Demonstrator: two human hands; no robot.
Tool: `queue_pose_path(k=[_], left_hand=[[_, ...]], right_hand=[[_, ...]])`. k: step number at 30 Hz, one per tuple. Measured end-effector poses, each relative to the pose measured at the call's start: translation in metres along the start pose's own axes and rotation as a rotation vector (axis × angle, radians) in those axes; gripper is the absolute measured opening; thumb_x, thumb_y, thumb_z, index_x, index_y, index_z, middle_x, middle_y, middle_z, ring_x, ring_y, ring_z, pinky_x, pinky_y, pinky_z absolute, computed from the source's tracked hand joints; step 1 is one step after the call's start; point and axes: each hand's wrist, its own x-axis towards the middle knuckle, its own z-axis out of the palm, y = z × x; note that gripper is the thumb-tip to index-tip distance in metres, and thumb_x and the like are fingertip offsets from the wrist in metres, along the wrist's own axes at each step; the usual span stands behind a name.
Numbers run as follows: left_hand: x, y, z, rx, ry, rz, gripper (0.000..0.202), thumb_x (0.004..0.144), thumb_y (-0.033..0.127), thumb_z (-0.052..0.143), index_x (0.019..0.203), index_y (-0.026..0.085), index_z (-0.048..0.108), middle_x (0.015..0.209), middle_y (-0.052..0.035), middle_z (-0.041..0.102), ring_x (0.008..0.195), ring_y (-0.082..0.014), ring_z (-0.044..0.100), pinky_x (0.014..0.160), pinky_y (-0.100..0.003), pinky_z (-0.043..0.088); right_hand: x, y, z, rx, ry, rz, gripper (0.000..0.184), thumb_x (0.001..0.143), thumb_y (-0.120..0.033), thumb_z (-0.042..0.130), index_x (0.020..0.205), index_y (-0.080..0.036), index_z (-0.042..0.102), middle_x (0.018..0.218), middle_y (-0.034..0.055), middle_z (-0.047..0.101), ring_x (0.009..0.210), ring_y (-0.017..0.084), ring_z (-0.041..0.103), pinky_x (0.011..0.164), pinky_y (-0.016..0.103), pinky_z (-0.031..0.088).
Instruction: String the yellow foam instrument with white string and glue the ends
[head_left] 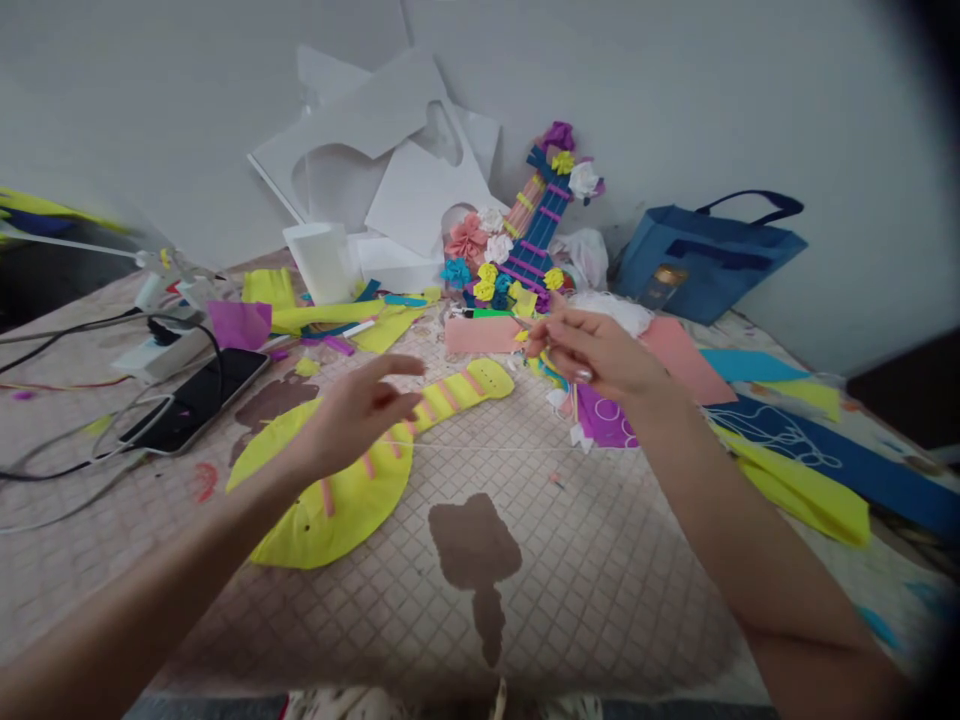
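My left hand point(367, 410) hovers over a yellow guitar-shaped piece point(352, 530) that has pink strips across its body and neck. Its thumb and index finger are apart, with nothing visible between them. To the right, my right hand point(592, 352) is closed in a pinch above the pink and purple paper. A thin greyish tip pokes out leftward from those fingers; what it belongs to is unclear. A fine white thread point(510, 447) stretches across the table below both hands; its ends are hard to make out.
A decorated guitar with paper flowers point(544, 225) leans at the back, beside white cut-out boards point(360, 110) and a white cup point(321, 262). A blue bag point(705, 260) stands right. A phone point(199, 400) and cables lie left. Blue paper point(847, 450) lies right.
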Motion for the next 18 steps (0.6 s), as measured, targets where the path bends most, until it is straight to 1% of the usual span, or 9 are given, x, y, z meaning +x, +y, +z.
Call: queue_pose_path(k=[2,4,7,8,10,12,15,17,18], left_hand=[[0.030,0.019,0.026,-0.196,-0.105,0.082,0.039,0.083,0.025,0.055,0.120,0.014,0.050,0.117,-0.0132,0.060,0.072,-0.0132,0.066,0.067,-0.027,0.054],[0.054,0.031,0.047,-0.344,-0.170,0.163,0.034,0.081,0.017,0.055,0.115,0.013,0.052,0.120,-0.0132,0.058,0.073,-0.0114,0.066,0.066,-0.025,0.055],[0.073,0.038,0.064,-0.436,-0.218,0.178,0.011,0.079,0.012,0.055,0.090,0.011,0.056,0.085,-0.0065,0.065,0.066,-0.0091,0.063,0.063,-0.022,0.053],[0.076,0.037,0.065,-0.423,-0.228,0.165,0.004,0.081,0.013,0.055,0.083,0.011,0.056,0.074,-0.0041,0.064,0.061,-0.0083,0.061,0.060,-0.021,0.052],[0.078,0.033,0.062,-0.358,-0.230,0.153,0.009,0.083,0.017,0.054,0.077,0.011,0.057,0.064,-0.0023,0.062,0.054,-0.0072,0.058,0.054,-0.019,0.050],[0.082,0.026,0.055,-0.285,-0.186,0.157,0.012,0.083,0.019,0.055,0.076,0.010,0.059,0.063,-0.0030,0.063,0.053,-0.0072,0.058,0.053,-0.019,0.049],[0.093,0.015,0.045,-0.215,-0.105,0.117,0.012,0.082,0.019,0.058,0.075,0.011,0.060,0.064,-0.0040,0.064,0.052,-0.0077,0.059,0.053,-0.019,0.050],[0.103,0.010,0.042,-0.192,-0.071,0.078,0.012,0.082,0.020,0.059,0.074,0.010,0.061,0.064,-0.0048,0.065,0.052,-0.0078,0.059,0.053,-0.019,0.050],[0.107,0.008,0.041,-0.181,-0.063,0.062,0.013,0.082,0.020,0.059,0.074,0.010,0.062,0.064,-0.0054,0.065,0.052,-0.0079,0.059,0.054,-0.019,0.050]], right_hand=[[0.004,0.002,0.016,0.027,-0.093,0.029,0.021,0.084,-0.035,0.059,0.087,-0.015,0.063,0.082,0.0041,0.068,0.036,0.000,0.029,0.034,0.019,0.019],[0.007,0.005,0.024,0.058,-0.131,0.031,0.021,0.084,-0.035,0.059,0.087,-0.015,0.064,0.079,0.0026,0.067,0.036,0.000,0.030,0.034,0.018,0.020],[0.007,0.008,0.023,0.124,-0.111,0.041,0.019,0.082,-0.033,0.061,0.085,-0.014,0.063,0.072,0.0002,0.063,0.035,0.000,0.031,0.033,0.017,0.019],[0.006,0.008,0.021,0.155,-0.097,0.052,0.018,0.082,-0.032,0.062,0.084,-0.014,0.062,0.071,-0.0004,0.062,0.036,-0.001,0.031,0.034,0.017,0.018],[0.000,0.006,0.013,0.216,-0.069,0.066,0.015,0.080,-0.030,0.064,0.082,-0.015,0.061,0.071,-0.0015,0.059,0.036,-0.001,0.028,0.034,0.017,0.016],[-0.006,0.001,0.004,0.253,-0.029,0.056,0.014,0.079,-0.030,0.064,0.082,-0.017,0.061,0.070,-0.0024,0.057,0.036,-0.001,0.024,0.034,0.018,0.014],[-0.016,-0.010,-0.011,0.264,0.074,-0.015,0.010,0.078,-0.030,0.062,0.081,-0.020,0.062,0.070,-0.0027,0.058,0.035,0.000,0.018,0.034,0.020,0.012],[-0.022,-0.018,-0.024,0.262,0.149,-0.072,0.009,0.078,-0.026,0.060,0.085,-0.023,0.064,0.078,-0.0023,0.062,0.036,0.001,0.015,0.034,0.022,0.011],[-0.024,-0.021,-0.030,0.257,0.185,-0.102,0.012,0.077,-0.023,0.059,0.088,-0.025,0.065,0.085,-0.0024,0.064,0.036,0.001,0.014,0.033,0.022,0.011]])
